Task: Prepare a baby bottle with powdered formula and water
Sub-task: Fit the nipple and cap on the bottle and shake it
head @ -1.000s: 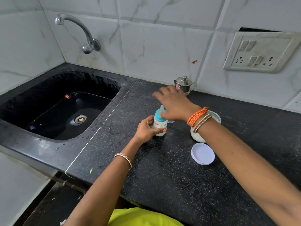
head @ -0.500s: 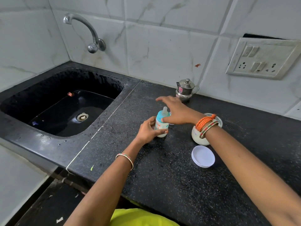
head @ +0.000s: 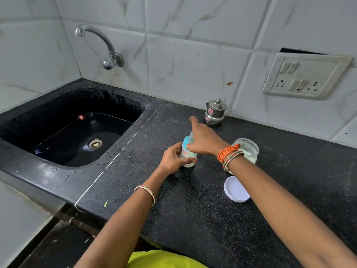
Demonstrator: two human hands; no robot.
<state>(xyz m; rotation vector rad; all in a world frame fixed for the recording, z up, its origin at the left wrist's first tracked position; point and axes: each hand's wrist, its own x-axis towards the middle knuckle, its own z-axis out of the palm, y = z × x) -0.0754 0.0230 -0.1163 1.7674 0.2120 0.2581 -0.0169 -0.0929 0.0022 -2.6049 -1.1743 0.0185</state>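
A small baby bottle with a teal collar and clear teat stands upright on the black counter. My left hand is wrapped around its lower body. My right hand grips the teal collar from above, with the index finger stretched out past the teat. Behind my right wrist stands an open clear jar of white powder. Its white lid lies flat on the counter nearer to me.
A small lidded steel pot stands by the back wall. A black sink with a curved tap lies to the left. A switchboard is on the tiled wall at right.
My right hand has dropped from above the bottle onto its collar and turned slightly. My left hand keeps its hold on the bottle. The bottle stays in place.
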